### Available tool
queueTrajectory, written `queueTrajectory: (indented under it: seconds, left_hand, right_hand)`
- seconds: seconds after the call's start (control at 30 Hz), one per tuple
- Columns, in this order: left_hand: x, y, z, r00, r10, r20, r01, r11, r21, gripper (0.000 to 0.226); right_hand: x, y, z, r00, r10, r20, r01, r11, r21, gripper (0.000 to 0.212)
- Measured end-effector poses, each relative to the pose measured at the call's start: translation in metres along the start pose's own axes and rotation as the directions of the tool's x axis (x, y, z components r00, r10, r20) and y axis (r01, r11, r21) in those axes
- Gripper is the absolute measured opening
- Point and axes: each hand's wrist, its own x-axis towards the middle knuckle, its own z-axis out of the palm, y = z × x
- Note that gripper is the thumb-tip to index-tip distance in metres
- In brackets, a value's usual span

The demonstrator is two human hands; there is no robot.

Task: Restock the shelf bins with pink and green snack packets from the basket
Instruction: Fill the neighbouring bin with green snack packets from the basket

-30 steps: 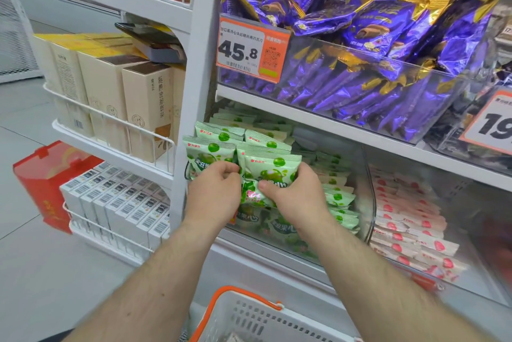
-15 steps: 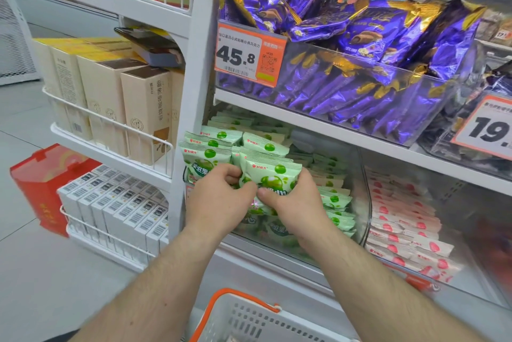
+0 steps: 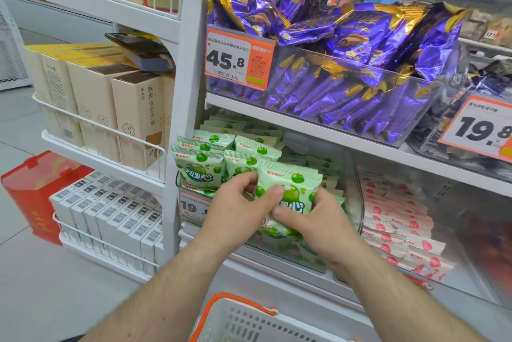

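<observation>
The white shelf unit carries clear bins: purple packets above, and below them the green packet bin beside the pink packets. The white basket with its orange handle sits under both forearms, its lower part cut off by the frame edge. At the bin's front, the left hand and right hand both pinch one green packet, thumbs on its face, fingers behind. The price tag under the left hand is half hidden. Compared with a second ago, the hands sit closer together on the packet.
</observation>
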Motion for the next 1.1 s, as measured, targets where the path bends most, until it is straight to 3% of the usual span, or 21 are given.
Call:
queueTrajectory:
  seconds: [0.17,0.27,0.37,0.43,0.53,0.63,0.7,0.83,0.93,1.1]
  left_hand:
    - [0.001,0.002,0.011,1.0,-0.004,-0.031,0.003,1.0,-0.005,0.011]
    - [0.006,0.0,0.015,0.997,0.055,-0.06,-0.051,0.997,0.063,0.011]
    - [0.012,0.0,0.017,0.991,0.106,-0.078,-0.097,0.99,0.103,0.028]
    - [0.013,0.001,0.018,0.988,0.145,-0.044,-0.137,0.978,0.159,0.044]
    - [0.013,0.004,0.021,0.993,0.12,-0.001,-0.118,0.982,0.15,0.032]
    - [0.015,0.002,0.016,0.993,0.071,-0.091,-0.057,0.987,0.152,0.014]
    - [0.017,-0.001,0.01,0.987,0.003,-0.159,0.018,0.991,0.13,0.016]
    - [0.017,-0.003,0.003,0.983,-0.054,-0.174,0.086,0.98,0.181,0.008]
    - [0.017,-0.003,0.003,0.983,0.038,-0.179,0.017,0.955,0.296,0.008]
    - [0.021,0.001,0.009,0.913,0.374,-0.162,-0.238,0.812,0.532,0.018]
  right_hand:
    - [-0.006,0.0,-0.011,1.0,0.011,-0.005,-0.011,1.0,-0.026,0.042]
    - [-0.005,-0.001,-0.015,0.998,0.055,0.013,-0.056,0.997,0.053,0.059]
    - [-0.001,0.001,-0.02,0.993,0.107,0.042,-0.11,0.991,0.082,0.073]
    - [-0.001,0.001,-0.022,0.992,0.127,0.028,-0.129,0.989,0.069,0.068]
    - [0.003,-0.002,-0.026,0.988,0.129,-0.087,-0.12,0.988,0.102,0.038]
    - [0.015,-0.005,-0.036,0.943,0.135,-0.304,-0.093,0.984,0.149,0.028]
    - [0.028,-0.005,-0.043,0.903,0.11,-0.415,-0.09,0.994,0.068,0.026]
    - [0.058,-0.001,-0.046,0.872,0.053,-0.486,-0.139,0.98,-0.143,0.027]
    - [0.078,-0.001,-0.043,0.855,0.019,-0.519,-0.17,0.954,-0.246,0.031]
    - [0.109,0.0,-0.042,0.89,0.061,-0.452,-0.251,0.893,-0.373,0.044]
